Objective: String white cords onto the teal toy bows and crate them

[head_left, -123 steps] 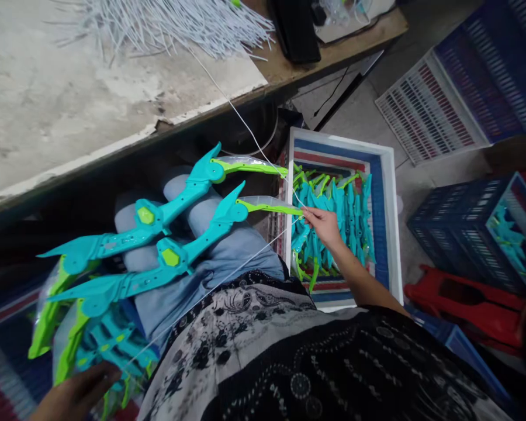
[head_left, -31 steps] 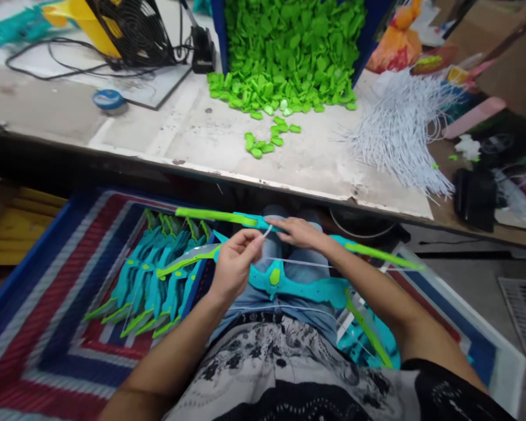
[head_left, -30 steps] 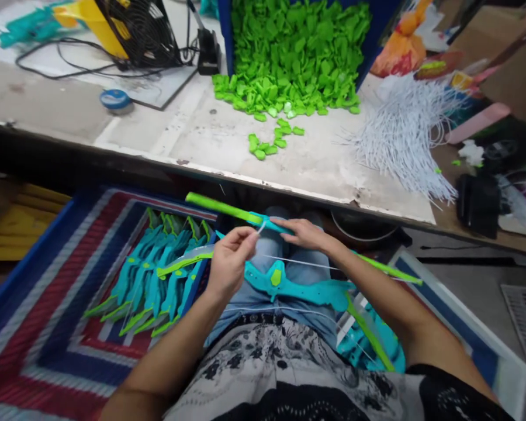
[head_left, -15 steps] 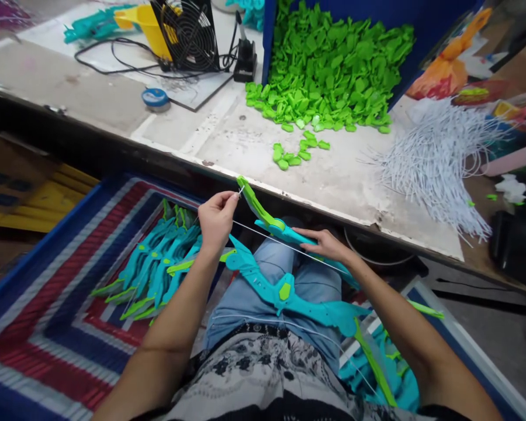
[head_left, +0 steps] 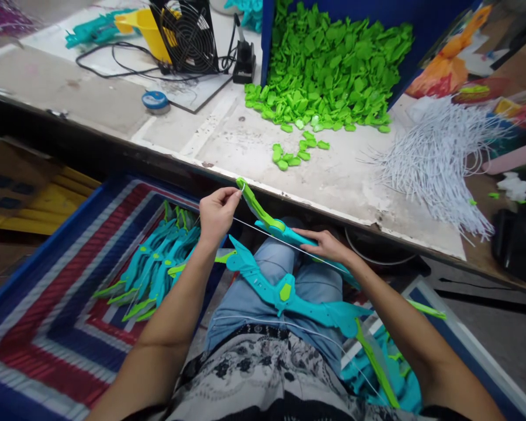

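The left hand (head_left: 217, 215) pinches the white string (head_left: 263, 233) near one green tip. Apart from it, the right hand (head_left: 328, 244) holds the toy bow (head_left: 289, 235) above the knees (head_left: 269, 260). The right arm (head_left: 398, 324) hides some of the bow.

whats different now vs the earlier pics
The left hand has moved left, away from the right hand, to the green tip of the farther bow-shaped piece, pinching white string. The right hand, at a green tip over the right crate in the earliest picture, is now on the farther piece's turquoise body. The nearer bow-shaped piece stays across the lap.
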### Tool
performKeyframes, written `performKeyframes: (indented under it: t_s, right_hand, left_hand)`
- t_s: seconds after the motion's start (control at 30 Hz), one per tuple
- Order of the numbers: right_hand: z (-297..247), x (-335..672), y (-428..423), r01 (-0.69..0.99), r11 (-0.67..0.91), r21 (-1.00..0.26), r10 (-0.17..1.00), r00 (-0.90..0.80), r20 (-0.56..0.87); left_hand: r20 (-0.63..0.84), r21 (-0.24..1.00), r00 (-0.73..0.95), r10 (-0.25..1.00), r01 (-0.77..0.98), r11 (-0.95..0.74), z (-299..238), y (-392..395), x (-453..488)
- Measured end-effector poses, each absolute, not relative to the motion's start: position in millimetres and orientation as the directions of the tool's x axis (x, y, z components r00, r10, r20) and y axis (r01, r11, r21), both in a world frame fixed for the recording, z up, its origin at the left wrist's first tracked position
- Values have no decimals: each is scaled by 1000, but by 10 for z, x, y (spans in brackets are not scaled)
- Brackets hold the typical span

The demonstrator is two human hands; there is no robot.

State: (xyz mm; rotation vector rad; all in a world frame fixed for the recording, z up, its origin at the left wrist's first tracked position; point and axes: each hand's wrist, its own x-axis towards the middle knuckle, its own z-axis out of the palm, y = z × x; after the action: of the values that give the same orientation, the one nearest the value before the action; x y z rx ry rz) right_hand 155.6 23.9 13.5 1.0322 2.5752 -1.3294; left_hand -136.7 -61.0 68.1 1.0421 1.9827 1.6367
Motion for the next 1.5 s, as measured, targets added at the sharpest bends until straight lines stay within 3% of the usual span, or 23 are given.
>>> performKeyframes:
  t_s: [0.27,0.53,0.6,0.7,0.77,0.83,1.03,1.17,1.27,1.37,1.5]
  right_hand:
    - [177,1536,210,578,433,-692,525,-785,-328]
    - [163,1562,145,538,574,-617,504,-826,-252]
    - [210,1512,144,508,659,-554,520,-841,-152]
    - [392,1215,188,450,752,-482,571,-809,136]
    - [563,869,261,379,787,-488,562,-766,312]
    - [728,476,367,288,816,-501,514,-758,401]
    - [947,-267,642,59,811,-582,345,-852,394]
    - [970,-318,534,30,838,-544,291,-870,399]
    - [969,-288,522,45,867,-496,275,-874,402]
    - [937,-240,898,149,849,-506,396,-814,424]
    - [951,-180,1514,332,711,-620,698,-445,561]
  left_hand:
    - [220,948,-643,734,318,-5,682,-563,-1397]
    - [240,949,-651,720,314,-32,613,-459,-1252]
    - [234,952,-677,698,306,-23,605,-483,-1224]
    - [239,951,-695,677,310,-18,607,-546,-1191]
    - [235,950,-695,679,313,-8,621,-591,-1173]
    - [226,949,-695,683,314,5,640,-632,-1161]
    - [227,948,-697,680,317,8,670,-726,-1175]
    - [206,946,-701,683,322,46,640,-739,-1233]
    - [314,890,-687,655,453,48,608,-750,-1269]
    - [456,831,-618,640,553,-59,593,-819,-1256]
    - [437,840,-513,739,527,-132,644,-915,-1222]
